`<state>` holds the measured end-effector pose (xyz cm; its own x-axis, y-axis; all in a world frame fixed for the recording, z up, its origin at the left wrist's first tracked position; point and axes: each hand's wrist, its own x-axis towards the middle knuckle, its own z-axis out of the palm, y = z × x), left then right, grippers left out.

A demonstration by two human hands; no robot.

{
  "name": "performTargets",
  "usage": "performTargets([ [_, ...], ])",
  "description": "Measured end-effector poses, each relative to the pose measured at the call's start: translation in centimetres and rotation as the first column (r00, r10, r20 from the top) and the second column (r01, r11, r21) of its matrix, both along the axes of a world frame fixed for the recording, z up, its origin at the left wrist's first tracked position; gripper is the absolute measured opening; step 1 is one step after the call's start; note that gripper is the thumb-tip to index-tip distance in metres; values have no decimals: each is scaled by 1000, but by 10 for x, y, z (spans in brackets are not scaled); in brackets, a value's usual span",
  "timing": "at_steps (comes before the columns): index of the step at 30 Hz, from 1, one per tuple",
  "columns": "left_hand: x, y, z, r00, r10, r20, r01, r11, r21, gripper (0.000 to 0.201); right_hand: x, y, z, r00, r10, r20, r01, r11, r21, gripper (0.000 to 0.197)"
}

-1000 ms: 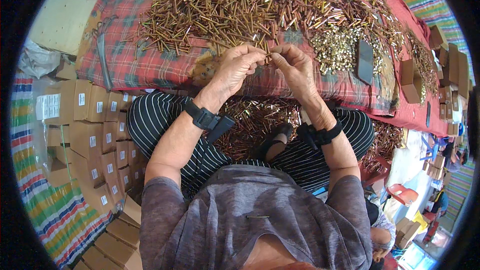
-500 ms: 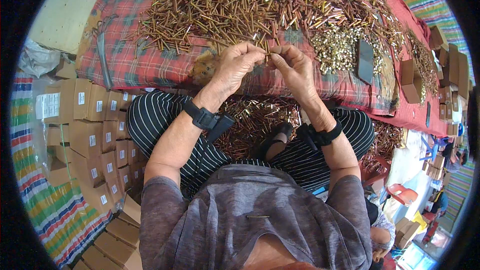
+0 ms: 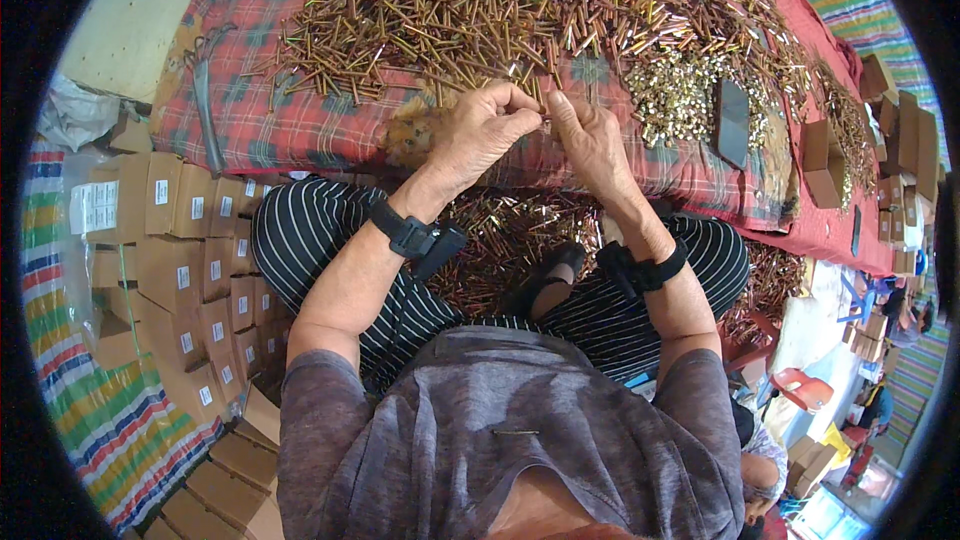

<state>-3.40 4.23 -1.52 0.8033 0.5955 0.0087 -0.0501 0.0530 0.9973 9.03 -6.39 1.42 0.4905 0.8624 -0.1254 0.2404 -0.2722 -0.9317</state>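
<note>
My left hand (image 3: 485, 135) and my right hand (image 3: 592, 140) meet fingertip to fingertip just above the near edge of a table covered with red plaid cloth (image 3: 330, 135). Thumb and fingers of the left are pinched together. The right has its fingers curled in and its thumb pointing up. Whatever small piece lies between the fingertips is hidden. Beyond them spreads a large heap of long brass-coloured bolts (image 3: 450, 15). A smaller pile of shiny nuts (image 3: 665, 100) lies to the right of my right hand.
A dark phone (image 3: 731, 123) rests by the nuts. On the left lies a long metal tool (image 3: 208, 115). Cardboard boxes (image 3: 175, 275) are stacked at my left, with an opened box (image 3: 822, 162) at far right. More bolts (image 3: 480, 245) fill the space between my legs.
The right thumb has straightened upward and the fingertips have shifted slightly. A thin rod-like piece seen between the fingers before is now hidden. Both forearms stay nearly in place.
</note>
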Motion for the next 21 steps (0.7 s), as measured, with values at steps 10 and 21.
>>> performTargets([
  [10, 2, 0, -11, 1000, -21, 9, 22, 990, -140, 10, 4, 2, -12, 989, 74, -130, -53, 986, 157, 28],
  [21, -5, 19, -8, 926, 151, -347, 81, 816, 572, 17, 24, 10, -33, 787, -55, 614, 5, 997, 83, 31],
])
